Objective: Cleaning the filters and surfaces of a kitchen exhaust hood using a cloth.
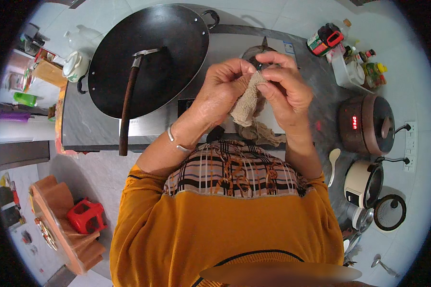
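A beige terry cloth hangs bunched between my two hands over the front of the metal cooktop. My left hand pinches its upper end between thumb and fingers. From the other side, my right hand grips the same end, its thumb and fingertips close to the left ones. Behind the fingers stands a dark, shiny vessel with a pointed top, mostly hidden. Below the beige cloth, a greyish-brown cloth lies at the cooktop's front edge.
A large black wok stands at left; a wooden-handled metal turner juts over its front rim. To the right are a brown electric cooker, a rice cooker, a spoon and a bin of bottles. A red stool stands lower left.
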`<action>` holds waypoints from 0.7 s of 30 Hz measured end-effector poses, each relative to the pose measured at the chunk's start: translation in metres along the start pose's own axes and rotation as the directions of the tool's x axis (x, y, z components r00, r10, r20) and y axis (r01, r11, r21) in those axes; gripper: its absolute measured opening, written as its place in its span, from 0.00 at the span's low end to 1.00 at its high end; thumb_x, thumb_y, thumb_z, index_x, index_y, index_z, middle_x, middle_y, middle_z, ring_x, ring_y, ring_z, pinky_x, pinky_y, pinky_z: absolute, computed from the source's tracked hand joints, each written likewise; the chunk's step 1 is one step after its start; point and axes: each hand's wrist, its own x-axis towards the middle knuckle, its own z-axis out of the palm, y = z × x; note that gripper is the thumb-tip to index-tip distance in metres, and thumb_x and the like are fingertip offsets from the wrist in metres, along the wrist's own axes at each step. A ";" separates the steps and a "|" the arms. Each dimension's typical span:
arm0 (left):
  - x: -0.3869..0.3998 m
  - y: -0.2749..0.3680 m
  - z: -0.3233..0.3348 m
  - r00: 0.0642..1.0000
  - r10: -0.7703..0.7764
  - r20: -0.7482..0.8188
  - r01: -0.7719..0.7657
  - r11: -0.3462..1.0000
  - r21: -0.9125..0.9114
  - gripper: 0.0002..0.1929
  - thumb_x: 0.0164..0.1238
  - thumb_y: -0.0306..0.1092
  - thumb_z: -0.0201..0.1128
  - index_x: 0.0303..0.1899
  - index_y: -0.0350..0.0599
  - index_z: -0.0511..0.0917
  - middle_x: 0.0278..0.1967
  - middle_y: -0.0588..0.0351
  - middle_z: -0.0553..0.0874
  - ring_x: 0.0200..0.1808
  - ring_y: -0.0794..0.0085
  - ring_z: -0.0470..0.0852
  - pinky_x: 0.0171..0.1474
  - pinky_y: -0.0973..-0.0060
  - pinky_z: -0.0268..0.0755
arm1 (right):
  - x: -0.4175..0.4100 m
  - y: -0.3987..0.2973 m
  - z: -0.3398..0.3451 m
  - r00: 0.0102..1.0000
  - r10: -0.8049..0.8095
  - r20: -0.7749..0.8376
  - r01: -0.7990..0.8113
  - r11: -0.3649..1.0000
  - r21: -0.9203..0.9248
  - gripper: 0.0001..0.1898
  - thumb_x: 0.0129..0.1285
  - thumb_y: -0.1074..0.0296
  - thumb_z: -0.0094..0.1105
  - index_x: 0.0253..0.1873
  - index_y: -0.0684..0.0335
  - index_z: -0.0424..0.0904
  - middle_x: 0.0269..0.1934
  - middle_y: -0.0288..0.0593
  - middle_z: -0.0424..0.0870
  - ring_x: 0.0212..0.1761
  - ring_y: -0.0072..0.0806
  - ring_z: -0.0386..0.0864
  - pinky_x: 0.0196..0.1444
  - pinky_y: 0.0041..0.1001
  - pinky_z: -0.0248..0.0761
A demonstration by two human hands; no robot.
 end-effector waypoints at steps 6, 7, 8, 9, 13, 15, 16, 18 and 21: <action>-0.005 0.009 -0.003 0.999 -0.023 -0.039 0.034 0.957 0.288 0.05 0.67 0.28 0.55 0.35 0.40 0.78 0.32 0.62 0.81 0.32 0.84 0.75 0.33 0.83 0.69 | 0.000 -0.008 0.006 0.997 0.074 -0.038 -0.074 0.997 -0.013 0.05 0.55 0.78 0.59 0.37 0.68 0.76 0.31 0.43 0.79 0.32 0.25 0.76 0.35 0.21 0.70; -0.006 0.011 -0.002 0.993 0.080 -0.084 -0.044 0.930 0.366 0.04 0.67 0.29 0.56 0.34 0.40 0.78 0.31 0.63 0.80 0.32 0.84 0.75 0.33 0.83 0.68 | 0.006 -0.015 0.003 0.988 0.145 -0.060 -0.152 0.979 -0.137 0.04 0.56 0.78 0.59 0.36 0.67 0.75 0.31 0.42 0.78 0.32 0.24 0.76 0.36 0.21 0.70; -0.008 0.012 -0.002 0.974 0.192 -0.122 -0.120 0.889 0.442 0.05 0.66 0.29 0.57 0.33 0.40 0.78 0.31 0.64 0.80 0.31 0.84 0.74 0.32 0.82 0.67 | 0.003 -0.017 0.000 0.982 0.176 -0.070 -0.184 0.974 -0.133 0.04 0.56 0.78 0.58 0.36 0.67 0.75 0.31 0.41 0.78 0.32 0.22 0.76 0.36 0.20 0.70; -0.003 0.008 -0.007 0.916 0.401 -0.015 -0.327 0.768 0.550 0.06 0.62 0.32 0.61 0.32 0.38 0.78 0.28 0.60 0.80 0.30 0.81 0.74 0.32 0.80 0.67 | 0.000 -0.009 0.002 0.978 0.196 -0.072 -0.203 0.972 -0.119 0.04 0.57 0.78 0.58 0.36 0.67 0.74 0.31 0.40 0.78 0.33 0.20 0.75 0.36 0.19 0.69; -0.007 0.015 -0.004 0.964 0.257 0.069 -0.248 0.774 0.583 0.09 0.55 0.31 0.69 0.34 0.38 0.79 0.29 0.60 0.79 0.32 0.80 0.75 0.37 0.79 0.69 | -0.011 0.001 0.004 0.946 0.325 0.001 -0.322 0.939 0.122 0.06 0.58 0.79 0.57 0.39 0.67 0.71 0.32 0.34 0.77 0.33 0.16 0.73 0.37 0.18 0.68; -0.010 0.017 -0.008 0.979 0.197 0.048 -0.189 0.804 0.563 0.07 0.56 0.30 0.68 0.33 0.38 0.80 0.28 0.61 0.80 0.31 0.81 0.75 0.35 0.80 0.69 | -0.009 0.003 0.006 0.940 0.341 -0.005 -0.335 0.924 0.185 0.07 0.58 0.79 0.57 0.40 0.67 0.71 0.32 0.34 0.76 0.34 0.16 0.73 0.37 0.17 0.68; -0.012 0.020 -0.008 0.975 0.218 0.052 -0.209 0.798 0.565 0.07 0.56 0.30 0.68 0.33 0.38 0.80 0.28 0.61 0.80 0.31 0.81 0.75 0.35 0.80 0.69 | -0.009 0.003 0.007 0.918 0.396 -0.014 -0.380 0.891 0.248 0.07 0.58 0.78 0.57 0.41 0.67 0.72 0.32 0.34 0.76 0.34 0.16 0.73 0.38 0.17 0.68; -0.014 0.025 -0.008 0.978 0.205 0.031 -0.180 0.769 0.613 0.05 0.55 0.27 0.67 0.31 0.39 0.80 0.27 0.61 0.81 0.32 0.79 0.76 0.38 0.77 0.69 | -0.011 0.004 0.010 0.918 0.397 0.002 -0.382 0.881 0.281 0.09 0.57 0.77 0.58 0.43 0.67 0.72 0.34 0.35 0.76 0.36 0.16 0.73 0.39 0.18 0.68; -0.013 0.028 -0.011 0.908 0.394 0.146 -0.377 0.612 0.695 0.03 0.54 0.26 0.66 0.31 0.40 0.81 0.27 0.61 0.81 0.35 0.75 0.77 0.43 0.74 0.68 | -0.012 0.001 0.009 0.940 0.322 0.114 -0.341 0.872 0.350 0.15 0.57 0.74 0.59 0.50 0.68 0.73 0.39 0.37 0.77 0.42 0.18 0.73 0.45 0.21 0.67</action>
